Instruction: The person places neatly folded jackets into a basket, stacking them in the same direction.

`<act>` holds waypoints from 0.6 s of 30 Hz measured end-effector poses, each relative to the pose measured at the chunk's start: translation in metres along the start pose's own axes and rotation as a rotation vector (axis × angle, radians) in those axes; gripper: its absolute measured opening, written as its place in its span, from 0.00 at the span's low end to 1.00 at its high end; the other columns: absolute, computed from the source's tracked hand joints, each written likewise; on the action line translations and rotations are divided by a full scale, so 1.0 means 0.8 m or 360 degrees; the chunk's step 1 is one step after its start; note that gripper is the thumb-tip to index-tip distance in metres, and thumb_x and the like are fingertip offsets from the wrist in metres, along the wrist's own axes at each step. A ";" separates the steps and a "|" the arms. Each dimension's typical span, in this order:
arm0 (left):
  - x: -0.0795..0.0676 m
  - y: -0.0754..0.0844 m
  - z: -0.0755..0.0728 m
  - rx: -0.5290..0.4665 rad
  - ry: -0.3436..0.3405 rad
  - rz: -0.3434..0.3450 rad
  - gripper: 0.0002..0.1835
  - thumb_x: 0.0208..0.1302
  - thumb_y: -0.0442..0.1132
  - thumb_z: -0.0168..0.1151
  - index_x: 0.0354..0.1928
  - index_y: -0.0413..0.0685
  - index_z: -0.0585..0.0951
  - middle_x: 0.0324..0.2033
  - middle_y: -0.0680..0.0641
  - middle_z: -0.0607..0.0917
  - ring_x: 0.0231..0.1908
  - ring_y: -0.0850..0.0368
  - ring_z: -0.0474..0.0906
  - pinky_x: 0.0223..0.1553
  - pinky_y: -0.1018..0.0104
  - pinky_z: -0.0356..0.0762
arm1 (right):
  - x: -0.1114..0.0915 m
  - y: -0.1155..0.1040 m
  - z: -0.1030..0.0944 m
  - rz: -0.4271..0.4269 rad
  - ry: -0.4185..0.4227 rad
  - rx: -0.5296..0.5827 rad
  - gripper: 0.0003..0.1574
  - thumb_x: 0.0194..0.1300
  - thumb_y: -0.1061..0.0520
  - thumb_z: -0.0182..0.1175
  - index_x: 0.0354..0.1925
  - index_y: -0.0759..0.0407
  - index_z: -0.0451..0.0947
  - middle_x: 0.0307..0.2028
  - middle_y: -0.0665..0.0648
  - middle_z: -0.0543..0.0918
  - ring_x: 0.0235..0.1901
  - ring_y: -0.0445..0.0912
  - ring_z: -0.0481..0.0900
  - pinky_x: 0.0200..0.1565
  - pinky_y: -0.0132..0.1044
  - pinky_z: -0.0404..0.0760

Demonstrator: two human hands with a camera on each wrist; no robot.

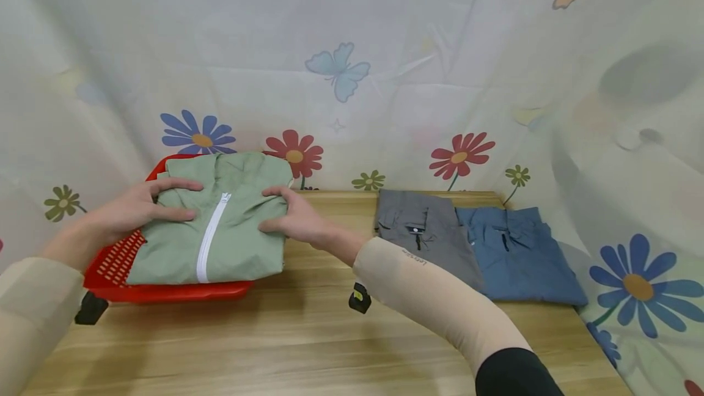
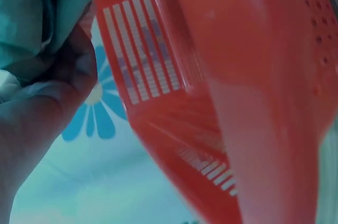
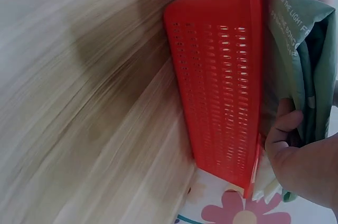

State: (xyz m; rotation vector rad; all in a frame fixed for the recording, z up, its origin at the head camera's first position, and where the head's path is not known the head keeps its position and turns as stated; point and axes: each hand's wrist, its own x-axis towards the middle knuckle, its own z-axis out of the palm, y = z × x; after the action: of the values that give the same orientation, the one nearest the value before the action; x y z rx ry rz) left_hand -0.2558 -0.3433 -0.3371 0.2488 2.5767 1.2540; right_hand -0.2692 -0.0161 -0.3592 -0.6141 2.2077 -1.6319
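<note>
A folded light green jacket (image 1: 242,240) with a white zipper lies over the red plastic basket (image 1: 112,271), tilted toward the front. My left hand (image 1: 126,211) grips its left edge, thumb and fingers on top. On the opposite edge my right hand (image 1: 299,216) holds the folded layers between thumb and fingers. The right wrist view shows white lettering on the jacket's underside (image 3: 288,23), right beside the basket rim (image 3: 255,76). In the left wrist view, bunched green cloth (image 2: 21,18) sits against the left hand (image 2: 58,86). Most of the basket's inside is hidden beneath the jacket.
On the right of the wooden table (image 1: 308,341) lie a folded grey garment (image 1: 440,243) and a folded blue garment (image 1: 528,267), side by side. A floral curtain (image 1: 407,127) hangs behind the table and along its right side.
</note>
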 end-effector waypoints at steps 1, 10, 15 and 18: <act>-0.001 -0.002 -0.003 0.0005 -0.0002 -0.0002 0.38 0.65 0.51 0.72 0.74 0.56 0.68 0.74 0.34 0.54 0.67 0.34 0.54 0.50 0.55 0.73 | 0.002 -0.001 0.002 -0.0001 0.0008 -0.0006 0.39 0.62 0.60 0.72 0.69 0.52 0.71 0.59 0.53 0.74 0.53 0.44 0.74 0.51 0.35 0.79; 0.004 -0.026 -0.026 0.0047 -0.0021 -0.0039 0.36 0.68 0.49 0.70 0.74 0.54 0.68 0.74 0.30 0.52 0.65 0.31 0.55 0.48 0.55 0.75 | 0.024 -0.003 0.027 0.0006 0.0053 0.0039 0.38 0.60 0.60 0.74 0.66 0.53 0.73 0.54 0.52 0.74 0.49 0.44 0.74 0.43 0.35 0.81; 0.002 -0.036 -0.034 0.0084 -0.0049 -0.0039 0.36 0.68 0.49 0.69 0.74 0.51 0.68 0.74 0.29 0.50 0.66 0.27 0.51 0.49 0.53 0.74 | 0.033 0.002 0.041 0.0025 0.0076 0.0004 0.36 0.60 0.60 0.74 0.65 0.53 0.74 0.54 0.50 0.75 0.51 0.43 0.73 0.50 0.33 0.79; 0.002 -0.038 -0.039 0.0088 -0.0066 -0.0027 0.36 0.69 0.48 0.69 0.74 0.49 0.67 0.74 0.28 0.49 0.67 0.26 0.49 0.51 0.51 0.73 | 0.036 0.003 0.045 0.0032 0.0075 -0.0001 0.36 0.61 0.59 0.74 0.65 0.52 0.73 0.54 0.50 0.75 0.52 0.43 0.73 0.51 0.34 0.79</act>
State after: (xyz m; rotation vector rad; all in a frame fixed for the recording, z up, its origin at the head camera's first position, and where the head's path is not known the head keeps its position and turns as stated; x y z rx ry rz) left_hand -0.2680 -0.3846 -0.3429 0.2607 2.5752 1.1606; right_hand -0.2760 -0.0597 -0.3718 -0.5577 2.2400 -1.6523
